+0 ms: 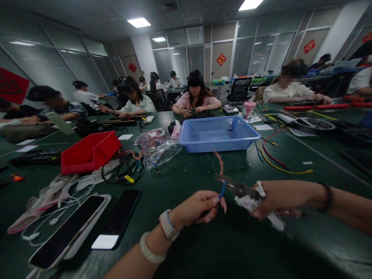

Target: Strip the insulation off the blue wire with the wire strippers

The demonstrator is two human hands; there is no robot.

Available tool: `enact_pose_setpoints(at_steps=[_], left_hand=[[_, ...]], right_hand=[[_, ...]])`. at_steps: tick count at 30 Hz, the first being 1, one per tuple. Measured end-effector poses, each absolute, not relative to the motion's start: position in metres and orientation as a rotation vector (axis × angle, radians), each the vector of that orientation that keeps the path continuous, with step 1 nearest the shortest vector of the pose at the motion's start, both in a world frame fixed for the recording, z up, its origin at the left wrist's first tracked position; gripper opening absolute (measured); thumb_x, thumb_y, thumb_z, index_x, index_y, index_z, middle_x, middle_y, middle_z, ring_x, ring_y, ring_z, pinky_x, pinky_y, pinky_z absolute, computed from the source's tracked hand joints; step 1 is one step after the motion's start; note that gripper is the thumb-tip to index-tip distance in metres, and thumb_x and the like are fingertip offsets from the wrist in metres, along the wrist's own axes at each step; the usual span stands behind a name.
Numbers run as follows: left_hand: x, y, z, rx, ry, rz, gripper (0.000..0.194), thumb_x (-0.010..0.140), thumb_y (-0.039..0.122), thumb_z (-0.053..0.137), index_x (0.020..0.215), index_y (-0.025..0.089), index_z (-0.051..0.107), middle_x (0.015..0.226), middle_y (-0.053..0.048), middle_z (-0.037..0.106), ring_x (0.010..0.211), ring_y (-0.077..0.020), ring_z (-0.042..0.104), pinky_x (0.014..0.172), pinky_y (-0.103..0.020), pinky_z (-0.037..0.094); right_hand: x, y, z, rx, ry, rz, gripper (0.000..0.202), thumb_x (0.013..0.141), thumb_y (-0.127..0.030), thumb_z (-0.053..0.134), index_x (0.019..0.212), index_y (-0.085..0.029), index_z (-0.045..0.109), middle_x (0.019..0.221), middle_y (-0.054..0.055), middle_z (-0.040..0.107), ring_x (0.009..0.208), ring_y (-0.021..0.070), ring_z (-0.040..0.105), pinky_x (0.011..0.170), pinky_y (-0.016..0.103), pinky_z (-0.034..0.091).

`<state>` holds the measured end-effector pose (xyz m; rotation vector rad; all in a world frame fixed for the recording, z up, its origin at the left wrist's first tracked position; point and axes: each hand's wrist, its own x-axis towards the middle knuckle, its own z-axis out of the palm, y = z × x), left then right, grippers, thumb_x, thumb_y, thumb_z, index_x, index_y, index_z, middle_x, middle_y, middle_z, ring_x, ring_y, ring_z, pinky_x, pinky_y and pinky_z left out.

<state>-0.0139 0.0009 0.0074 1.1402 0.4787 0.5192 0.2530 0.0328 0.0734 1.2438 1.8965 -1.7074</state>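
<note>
Between thumb and fingertips, my left hand (200,207) pinches a short blue insulated wire (222,190) that points upward. My right hand (276,199) is wrapped round a pair of wire strippers (240,190), whose grips are padded with white cloth or tissue (247,202). The metal jaws reach left to the upper end of the blue wire; whether they are closed on it I cannot make out. Just beyond the jaws, a bundle of bare copper strands (220,162) lies on the green table (180,182).
A blue plastic basket (219,145) stands ahead, with a clear bag of wires (157,147) and a red bin (91,153) to its left. Two phones (117,219) and white earphones lie at left. Coloured cables (286,166) curve at right. Several people sit across the table.
</note>
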Motion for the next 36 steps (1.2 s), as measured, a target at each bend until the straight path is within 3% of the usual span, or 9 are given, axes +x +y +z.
enact_pose_setpoints(at_steps=[5,10,14,17,20,23,30,36], left_hand=[[-0.013,0.002,0.003,1.077,0.432,0.565,0.036,0.085,0.048,0.061,0.084,0.011,0.06,0.043,0.008,0.04,0.037,-0.0043,0.029,0.041,-0.02,0.02],[-0.013,0.004,0.004,1.034,0.387,0.615,0.031,0.086,0.042,0.062,0.081,0.012,0.06,0.043,0.009,0.036,0.037,-0.0043,0.025,0.041,-0.021,0.018],[-0.014,0.007,0.005,1.027,0.468,0.681,0.03,0.089,0.042,0.057,0.091,0.012,0.06,0.046,0.009,0.039,0.04,-0.0054,0.026,0.043,-0.021,0.021],[-0.013,0.008,0.004,1.056,0.579,0.724,0.03,0.089,0.043,0.057,0.098,0.014,0.058,0.049,0.008,0.041,0.042,-0.0059,0.028,0.045,-0.021,0.021],[-0.011,0.007,0.003,1.096,0.687,0.756,0.031,0.088,0.046,0.056,0.089,0.015,0.057,0.049,0.008,0.04,0.043,-0.0059,0.028,0.045,-0.021,0.019],[-0.009,0.007,0.003,1.088,0.713,0.779,0.035,0.088,0.05,0.054,0.084,0.015,0.057,0.052,0.007,0.04,0.045,-0.0058,0.03,0.046,-0.021,0.019],[-0.004,0.004,0.0,1.046,0.657,0.832,0.032,0.09,0.048,0.052,0.085,0.016,0.054,0.057,0.005,0.043,0.046,-0.006,0.032,0.044,-0.02,0.019],[0.001,0.0,-0.003,1.047,0.649,0.833,0.036,0.089,0.053,0.052,0.084,0.017,0.05,0.06,0.005,0.043,0.046,-0.0055,0.032,0.044,-0.019,0.019]], right_hand=[[0.255,0.027,0.053,1.087,1.528,-2.191,0.038,0.066,-0.037,0.075,0.089,-0.012,0.061,0.07,-0.001,0.064,0.031,0.0001,0.035,0.024,0.013,0.026],[0.247,0.018,0.04,0.982,1.346,-2.415,0.039,0.066,-0.038,0.076,0.09,-0.011,0.061,0.071,0.0,0.066,0.028,-0.0006,0.035,0.022,0.012,0.026],[0.238,0.01,0.04,1.176,1.365,-2.5,0.042,0.068,-0.04,0.075,0.094,-0.011,0.059,0.072,0.0,0.065,0.031,-0.0014,0.035,0.024,0.012,0.027],[0.237,0.01,0.047,1.358,1.511,-2.416,0.038,0.071,-0.04,0.073,0.092,-0.012,0.057,0.07,-0.002,0.062,0.035,-0.0002,0.04,0.03,0.011,0.034],[0.242,0.016,0.059,1.435,1.662,-2.183,0.034,0.076,-0.041,0.068,0.089,-0.013,0.055,0.063,-0.002,0.059,0.042,0.0049,0.052,0.038,0.014,0.043],[0.248,0.023,0.067,1.433,1.758,-2.085,0.034,0.077,-0.04,0.067,0.093,-0.013,0.052,0.07,0.001,0.062,0.05,0.009,0.059,0.043,0.018,0.049],[0.238,0.018,0.067,1.531,1.806,-2.023,0.041,0.081,-0.044,0.063,0.102,-0.016,0.044,0.077,0.004,0.063,0.057,0.0136,0.064,0.044,0.022,0.052],[0.224,0.011,0.065,1.619,1.792,-1.97,0.03,0.086,-0.042,0.056,0.097,-0.016,0.044,0.065,0.001,0.061,0.05,0.0128,0.061,0.042,0.021,0.05]])
